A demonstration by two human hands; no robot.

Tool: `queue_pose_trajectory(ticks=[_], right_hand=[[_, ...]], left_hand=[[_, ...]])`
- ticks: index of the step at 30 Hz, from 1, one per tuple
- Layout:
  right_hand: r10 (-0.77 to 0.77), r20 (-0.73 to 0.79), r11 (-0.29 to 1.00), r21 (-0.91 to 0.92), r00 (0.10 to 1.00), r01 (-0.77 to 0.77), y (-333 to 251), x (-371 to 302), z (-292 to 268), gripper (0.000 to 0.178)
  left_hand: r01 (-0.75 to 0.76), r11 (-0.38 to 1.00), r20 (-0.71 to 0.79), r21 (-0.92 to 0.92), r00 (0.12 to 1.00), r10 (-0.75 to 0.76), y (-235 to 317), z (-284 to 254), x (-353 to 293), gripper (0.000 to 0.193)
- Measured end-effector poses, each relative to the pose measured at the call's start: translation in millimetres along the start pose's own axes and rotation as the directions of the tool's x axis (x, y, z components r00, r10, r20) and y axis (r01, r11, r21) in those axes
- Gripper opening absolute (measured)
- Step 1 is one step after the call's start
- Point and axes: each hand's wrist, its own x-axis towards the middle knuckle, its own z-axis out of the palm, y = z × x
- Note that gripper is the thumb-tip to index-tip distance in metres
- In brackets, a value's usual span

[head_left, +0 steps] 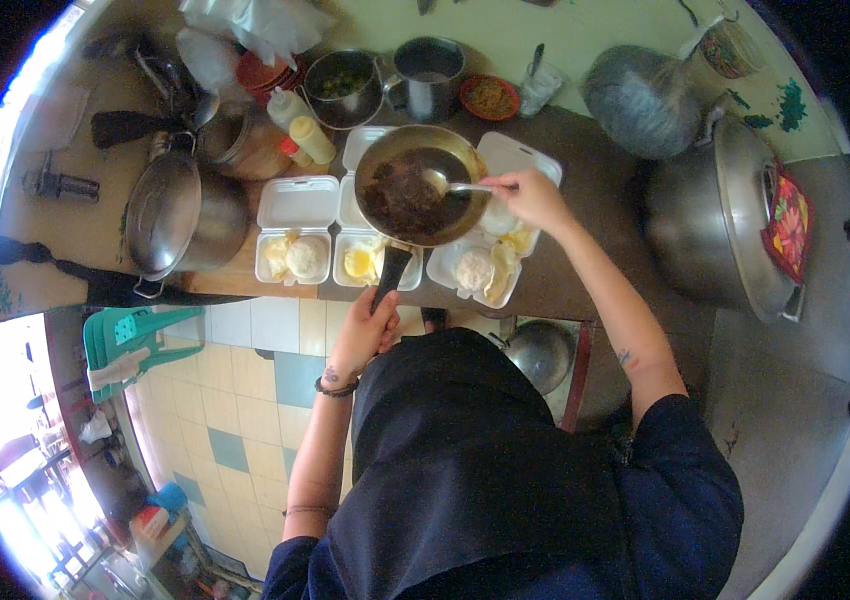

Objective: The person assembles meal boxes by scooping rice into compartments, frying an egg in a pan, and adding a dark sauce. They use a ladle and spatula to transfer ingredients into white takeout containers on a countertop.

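Left hand [369, 326] grips the pan [450, 142], right hand [535, 202] a spoon [467, 187]; rice [303, 257] already fills foam boxes [297, 203], dark food [403, 192] apparently remains to portion.

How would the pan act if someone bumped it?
The pan looks like metal, so it should be stiff. With the left hand gripping just its handle, a knock might tip it. The dark, wet-looking food could slide.
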Motion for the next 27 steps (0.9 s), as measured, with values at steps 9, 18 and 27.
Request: queue_pose_trajectory(ticks=[9, 18, 27], right_hand=[[-0.111, 0.114, 0.994, 0.015, 0.987, 0.11, 42.6, 23.8, -38.6, 0.022], [-0.12, 0.171, 0.983, -0.118, 0.978, 0.141, 84.4, 35.1, -73.2, 0.025], [-0.267, 0.07, 0.796, -0.547, 0.961, 0.261, 98.4, 48.6, -48.8, 0.025]], left_hand=[[-0.015, 1.0, -0.026, 0.007, 1.0, 0.015, -9.6, -12.9, 3.9, 0.02], [-0.005, 1.0, -0.121, 0.028, 0.993, 0.008, -14.6, -29.2, 2.8, 0.021], [-0.009, 1.0, -0.126, 0.004, 0.992, 0.01, -13.2, -36.1, -0.6, 0.023]])
